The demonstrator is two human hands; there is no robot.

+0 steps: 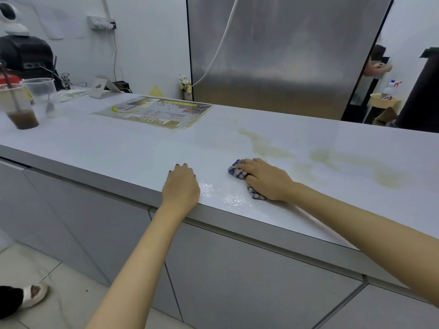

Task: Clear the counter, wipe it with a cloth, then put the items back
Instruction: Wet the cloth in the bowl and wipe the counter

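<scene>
Counter top (118,148), white and glossy, runs with its long axis left to right. The blue-and-white checked cloth (237,173) lies bunched on it near the front edge, under the right hand (266,181), whose fingers curl over it and press it down. The left hand (181,186) rests flat and relaxed just left of it, holding nothing. A wet sheen lies between the hands. Brown dried stains (268,146) lie just beyond and to the right of the cloth, so the right hand is the nearer. At far left, a clear plastic cup (21,108) holds a brown drink and a straw. A second clear cup (42,96) beside it looks almost empty. A laminated printed sheet (154,112) is not yet cleared.
</scene>
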